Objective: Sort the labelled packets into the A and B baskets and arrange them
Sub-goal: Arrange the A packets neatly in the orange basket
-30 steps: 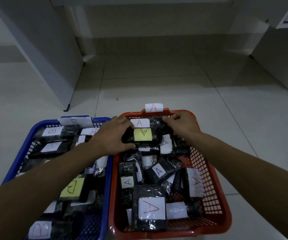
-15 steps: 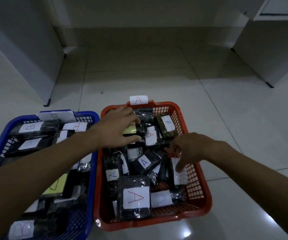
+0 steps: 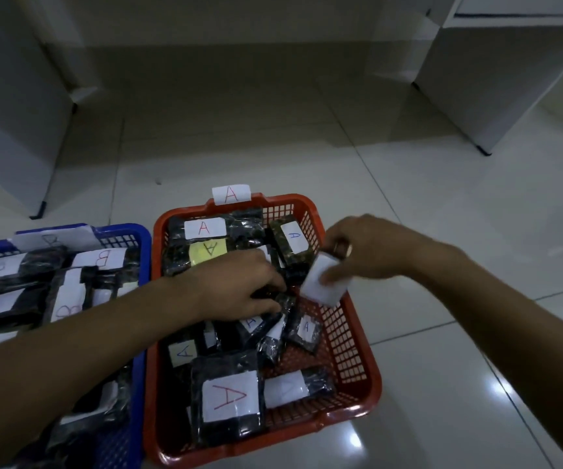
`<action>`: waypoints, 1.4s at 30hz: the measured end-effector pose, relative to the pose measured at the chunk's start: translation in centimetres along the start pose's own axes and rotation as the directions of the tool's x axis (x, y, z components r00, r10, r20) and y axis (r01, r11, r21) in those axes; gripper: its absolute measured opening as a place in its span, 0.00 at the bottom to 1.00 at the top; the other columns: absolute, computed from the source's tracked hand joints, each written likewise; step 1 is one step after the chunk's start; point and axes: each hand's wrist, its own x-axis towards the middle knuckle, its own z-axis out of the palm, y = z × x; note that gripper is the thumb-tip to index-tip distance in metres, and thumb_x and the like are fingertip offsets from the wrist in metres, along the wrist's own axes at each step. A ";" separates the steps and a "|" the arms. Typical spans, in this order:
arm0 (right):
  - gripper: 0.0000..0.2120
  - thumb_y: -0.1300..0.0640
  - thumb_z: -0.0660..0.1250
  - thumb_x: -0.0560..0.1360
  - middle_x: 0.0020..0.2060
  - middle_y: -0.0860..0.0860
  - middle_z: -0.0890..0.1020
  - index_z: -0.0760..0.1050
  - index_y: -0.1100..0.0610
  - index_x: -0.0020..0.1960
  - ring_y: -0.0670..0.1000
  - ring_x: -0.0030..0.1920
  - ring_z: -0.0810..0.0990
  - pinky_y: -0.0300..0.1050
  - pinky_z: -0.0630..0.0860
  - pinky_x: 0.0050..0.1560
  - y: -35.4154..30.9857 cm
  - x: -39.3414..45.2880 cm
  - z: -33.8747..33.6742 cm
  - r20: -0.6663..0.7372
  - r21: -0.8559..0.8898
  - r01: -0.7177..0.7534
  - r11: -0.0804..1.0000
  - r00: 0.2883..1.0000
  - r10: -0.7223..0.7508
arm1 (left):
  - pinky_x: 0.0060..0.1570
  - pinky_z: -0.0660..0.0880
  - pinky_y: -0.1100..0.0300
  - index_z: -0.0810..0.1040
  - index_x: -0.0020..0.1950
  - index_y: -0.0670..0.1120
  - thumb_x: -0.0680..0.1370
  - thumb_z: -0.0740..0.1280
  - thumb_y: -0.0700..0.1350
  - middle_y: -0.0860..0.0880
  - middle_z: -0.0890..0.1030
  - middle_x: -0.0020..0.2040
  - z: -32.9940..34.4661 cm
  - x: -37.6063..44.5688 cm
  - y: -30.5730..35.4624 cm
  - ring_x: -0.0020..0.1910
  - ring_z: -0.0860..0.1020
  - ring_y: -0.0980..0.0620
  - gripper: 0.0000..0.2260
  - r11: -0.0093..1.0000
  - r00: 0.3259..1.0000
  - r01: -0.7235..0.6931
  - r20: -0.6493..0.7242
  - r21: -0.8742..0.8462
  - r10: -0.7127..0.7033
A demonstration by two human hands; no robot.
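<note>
Sorting looks nearly done: 2 baskets on the pale glossy tiled floor [image 3: 408, 384], blue B basket [image 3: 127, 231] and red A basket [image 3: 357, 367], both full of labelled packets; arranging left. Right hand [image 3: 371, 248] pinching a white-labelled packet [image 3: 322, 282] above the A basket's right wall; left hand [image 3: 239, 289] curled on dark packets mid-basket, white cabinets [image 3: 510, 79] behind.

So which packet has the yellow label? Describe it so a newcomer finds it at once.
Start at the red basket, the one tagged A, right of the blue basket. Look at its far left corner: the packet lies just beyond the left hand. Its label is yellow; the others nearby are white.
</note>
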 end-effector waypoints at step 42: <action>0.30 0.37 0.66 0.75 0.62 0.49 0.78 0.66 0.48 0.72 0.54 0.64 0.73 0.56 0.66 0.65 -1.9 3.7 7.5 -0.351 -0.070 0.125 0.990 0.926 -0.142 | 0.44 0.72 0.62 0.79 0.61 0.50 0.79 0.66 0.52 0.55 0.78 0.44 -2.2 -4.1 -1.1 0.42 0.74 0.57 0.13 0.892 0.880 0.451 0.184 -0.032 -0.438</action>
